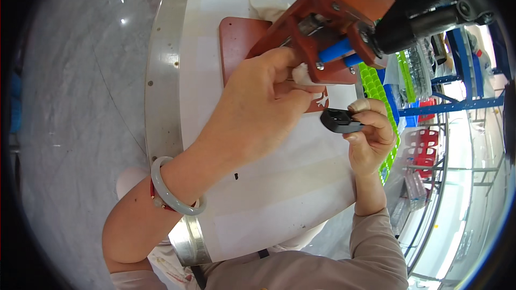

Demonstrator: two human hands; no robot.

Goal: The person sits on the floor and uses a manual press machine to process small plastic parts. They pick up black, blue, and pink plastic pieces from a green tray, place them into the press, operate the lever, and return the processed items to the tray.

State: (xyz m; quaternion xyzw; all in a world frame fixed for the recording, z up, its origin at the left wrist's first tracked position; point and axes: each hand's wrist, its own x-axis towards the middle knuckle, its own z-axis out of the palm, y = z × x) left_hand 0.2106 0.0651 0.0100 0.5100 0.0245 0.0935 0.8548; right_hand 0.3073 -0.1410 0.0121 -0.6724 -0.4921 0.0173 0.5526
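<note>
Pinching the small black part [341,120] in your right hand [371,134], grip its rigid, light edges; your left hand [263,107] seemingly pinches white cloth [302,75].

Bright, even light fills the frame, strongest at the right, where the background washes out to near white. Small glare spots sit on the polished grey stone floor [80,102] at upper left. The round white desk [279,182] shows only soft shadows. Fisheye distortion bends straight edges, and the corners go black.
</note>
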